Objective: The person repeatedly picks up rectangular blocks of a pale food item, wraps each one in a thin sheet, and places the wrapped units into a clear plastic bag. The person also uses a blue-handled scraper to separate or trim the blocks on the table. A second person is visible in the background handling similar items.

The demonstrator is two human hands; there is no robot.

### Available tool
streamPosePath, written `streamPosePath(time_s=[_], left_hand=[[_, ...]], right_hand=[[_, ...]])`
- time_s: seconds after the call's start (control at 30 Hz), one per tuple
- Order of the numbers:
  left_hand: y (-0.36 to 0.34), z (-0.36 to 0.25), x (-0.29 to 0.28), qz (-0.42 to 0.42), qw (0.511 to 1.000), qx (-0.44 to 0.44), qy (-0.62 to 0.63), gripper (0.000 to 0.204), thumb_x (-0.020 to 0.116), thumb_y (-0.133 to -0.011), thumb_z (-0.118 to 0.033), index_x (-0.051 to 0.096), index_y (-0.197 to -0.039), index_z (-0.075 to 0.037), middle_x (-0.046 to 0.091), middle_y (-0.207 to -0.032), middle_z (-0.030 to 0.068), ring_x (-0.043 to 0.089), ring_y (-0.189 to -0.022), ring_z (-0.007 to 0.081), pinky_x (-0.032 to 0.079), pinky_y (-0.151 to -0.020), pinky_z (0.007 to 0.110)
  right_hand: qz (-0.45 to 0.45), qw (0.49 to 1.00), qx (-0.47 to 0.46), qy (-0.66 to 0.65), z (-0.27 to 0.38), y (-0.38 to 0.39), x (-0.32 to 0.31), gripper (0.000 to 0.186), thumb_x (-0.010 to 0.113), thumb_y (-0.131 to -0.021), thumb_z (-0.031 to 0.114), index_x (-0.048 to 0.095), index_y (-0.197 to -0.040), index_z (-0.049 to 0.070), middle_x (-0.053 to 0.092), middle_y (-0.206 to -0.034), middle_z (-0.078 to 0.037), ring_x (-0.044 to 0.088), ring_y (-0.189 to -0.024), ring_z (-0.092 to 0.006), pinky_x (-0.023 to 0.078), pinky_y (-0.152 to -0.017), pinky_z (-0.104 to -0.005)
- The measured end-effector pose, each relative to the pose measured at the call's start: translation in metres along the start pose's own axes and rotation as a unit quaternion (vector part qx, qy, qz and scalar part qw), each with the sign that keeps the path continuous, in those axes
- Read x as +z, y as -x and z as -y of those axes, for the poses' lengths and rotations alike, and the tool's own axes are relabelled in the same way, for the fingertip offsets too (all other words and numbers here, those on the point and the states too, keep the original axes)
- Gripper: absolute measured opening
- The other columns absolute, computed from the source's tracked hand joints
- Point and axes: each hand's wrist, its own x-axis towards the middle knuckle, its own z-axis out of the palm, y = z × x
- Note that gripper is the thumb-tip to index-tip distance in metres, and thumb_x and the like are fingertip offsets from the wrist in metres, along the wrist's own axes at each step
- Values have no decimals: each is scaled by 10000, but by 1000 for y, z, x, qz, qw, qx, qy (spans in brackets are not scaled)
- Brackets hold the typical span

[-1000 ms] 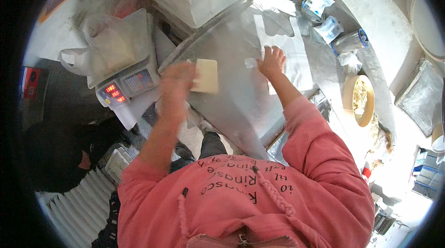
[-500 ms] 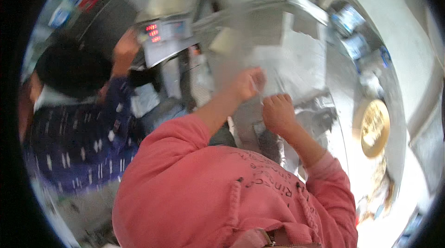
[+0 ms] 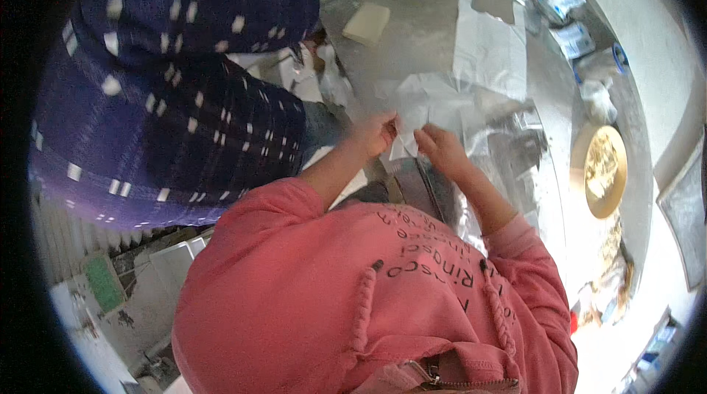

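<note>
My left hand (image 3: pixel 380 135) and my right hand (image 3: pixel 442 149) are close together over the near edge of a metal table (image 3: pixel 427 26). Each closes its fingertips on a thin, whitish see-through plastic film (image 3: pixel 416 103). The film spreads out from between my fingers over the tabletop, creased and partly see-through. Where exactly its edges run, and whether it is a bag or a single sheet, I cannot tell. A long whitish sheet (image 3: pixel 492 51) lies flat on the table beyond my hands.
Close on my left, a co-worker in a dark checked garment (image 3: pixel 177 121) stands against the table. A pale yellow block (image 3: pixel 367 23) rests at the far left. Along the right rim are a yellow bowl (image 3: pixel 620 180) of pale pieces, a knotted plastic bag (image 3: pixel 598 101) and small packets (image 3: pixel 573 40).
The co-worker has risen and moved forward, hiding the scale with red digits. My left hand has lowered slightly, and the whitish film now shows between my hands.
</note>
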Motion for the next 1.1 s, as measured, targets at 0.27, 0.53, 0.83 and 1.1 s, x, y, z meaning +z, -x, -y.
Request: streamPosePath(time_s=[0.27,0.53,0.83,1.1], left_hand=[[12,-4,26,60,997,-32,-29,172,570,-857,-131,565,-996,-31,607,-919,53,588,-839,169,475,-762,319],[22,-25,81,107,986,-79,-103,140,609,-850,-231,582,-815,-99,595,-723,6,580,-677,120,476,-641,253],[13,-45,78,54,965,70,-247,206,614,-850,-248,497,-730,-128,490,-627,-20,475,-542,105,414,-555,246],[27,-48,128,-45,926,88,-365,238,522,-883,-261,495,-714,-95,476,-637,-6,457,-587,101,388,-583,256]], right_hand=[[-84,981,99,-146,15,-5,12,329,528,-878,311,523,-842,-16,582,-669,-99,566,-560,-159,462,-552,-311],[-123,988,20,-94,36,-16,10,270,539,-887,252,486,-819,-4,552,-712,-63,516,-566,-124,433,-515,-264],[-103,844,63,-522,35,-16,-49,75,594,-816,105,536,-824,59,544,-691,-12,537,-627,-121,433,-586,-238],[-51,938,-11,-344,56,-15,-64,94,602,-806,132,560,-738,81,494,-647,38,420,-557,-55,326,-523,-200]])
